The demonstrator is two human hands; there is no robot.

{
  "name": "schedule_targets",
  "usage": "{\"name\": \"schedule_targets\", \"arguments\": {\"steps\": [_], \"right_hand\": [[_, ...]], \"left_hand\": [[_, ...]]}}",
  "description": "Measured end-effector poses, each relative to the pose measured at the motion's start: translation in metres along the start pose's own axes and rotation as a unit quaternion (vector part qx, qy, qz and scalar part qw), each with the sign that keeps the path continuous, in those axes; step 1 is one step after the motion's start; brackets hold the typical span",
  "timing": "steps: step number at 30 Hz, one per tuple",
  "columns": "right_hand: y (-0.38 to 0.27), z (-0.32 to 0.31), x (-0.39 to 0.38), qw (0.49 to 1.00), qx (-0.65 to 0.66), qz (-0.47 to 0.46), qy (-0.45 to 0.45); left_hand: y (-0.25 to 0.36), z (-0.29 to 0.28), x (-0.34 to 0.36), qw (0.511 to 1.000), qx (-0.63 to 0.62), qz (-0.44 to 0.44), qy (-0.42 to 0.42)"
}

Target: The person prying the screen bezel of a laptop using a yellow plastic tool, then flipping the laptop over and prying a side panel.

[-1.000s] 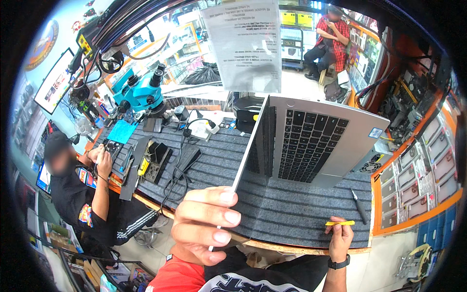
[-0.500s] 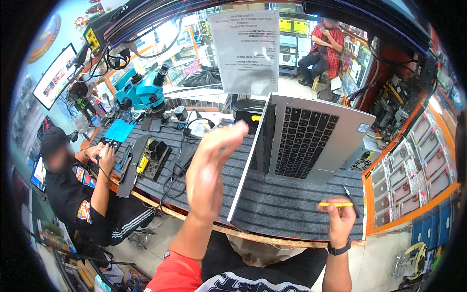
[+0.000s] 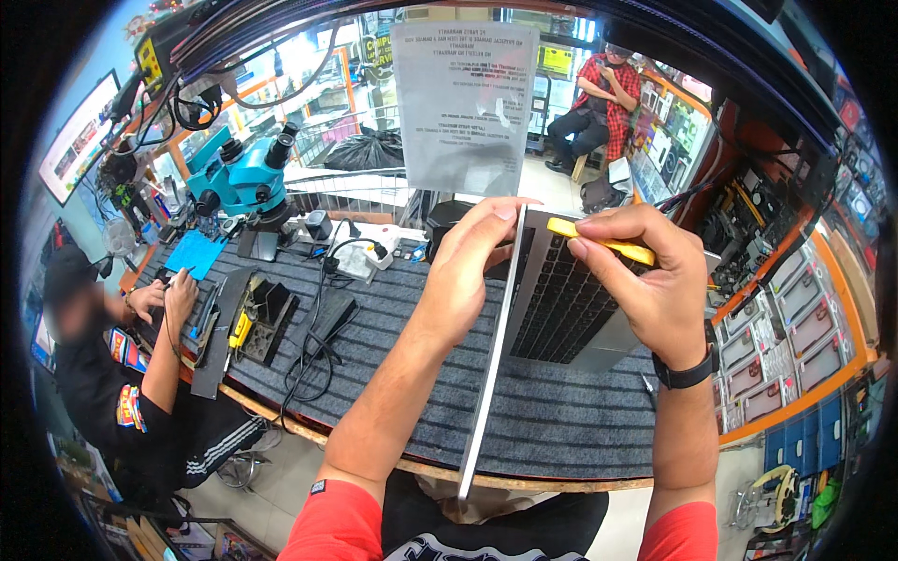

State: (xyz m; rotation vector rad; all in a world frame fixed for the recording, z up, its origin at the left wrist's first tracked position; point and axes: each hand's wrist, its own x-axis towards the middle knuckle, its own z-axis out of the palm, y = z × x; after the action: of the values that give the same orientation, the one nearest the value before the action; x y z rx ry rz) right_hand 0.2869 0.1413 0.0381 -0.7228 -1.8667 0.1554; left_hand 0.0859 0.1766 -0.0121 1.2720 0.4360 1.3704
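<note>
A silver laptop (image 3: 580,329) with black keys stands on its side on the striped grey mat, partly open, its lid (image 3: 493,374) edge-on to me. At the lid's upper edge, my left hand (image 3: 460,280) grips it, fingers bent over the top and partly hidden. My right hand (image 3: 659,276) pinches a flat, narrow yellow plastic tool (image 3: 561,227) between thumb and fingers. That tool is held in front of the upper keyboard; whether it touches the laptop I cannot tell. A thin pointed tool (image 3: 649,388) lies on the mat below my right wrist.
Black cables (image 3: 313,360) and a power strip (image 3: 360,257) lie left of the laptop. A teal microscope (image 3: 241,178) stands farther left, near a co-worker (image 3: 112,355) using both hands. Boxed phone cases (image 3: 781,351) line the right side. A seated person (image 3: 599,107) is beyond the counter.
My left hand has gone from raised in the air to gripping the lid's upper edge. The right hand has lifted the yellow tool from low right up to the keyboard. The view has shifted slightly.
</note>
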Motion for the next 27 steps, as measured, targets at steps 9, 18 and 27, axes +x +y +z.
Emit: {"name": "schedule_targets", "arguments": {"steps": [9,18,27], "right_hand": [[0.014,-0.006,0.032,0.992,-0.085,-0.082,-0.049],[0.017,0.003,0.031,0.973,-0.148,-0.167,-0.059],[0.024,0.007,0.032,0.975,-0.121,-0.182,-0.049]], "left_hand": [[0.000,-0.007,0.002,1.000,0.028,0.002,0.006],[-0.001,-0.002,-0.006,1.000,-0.002,0.000,-0.015],[0.002,0.010,-0.012,1.000,0.002,-0.002,-0.009]]}}
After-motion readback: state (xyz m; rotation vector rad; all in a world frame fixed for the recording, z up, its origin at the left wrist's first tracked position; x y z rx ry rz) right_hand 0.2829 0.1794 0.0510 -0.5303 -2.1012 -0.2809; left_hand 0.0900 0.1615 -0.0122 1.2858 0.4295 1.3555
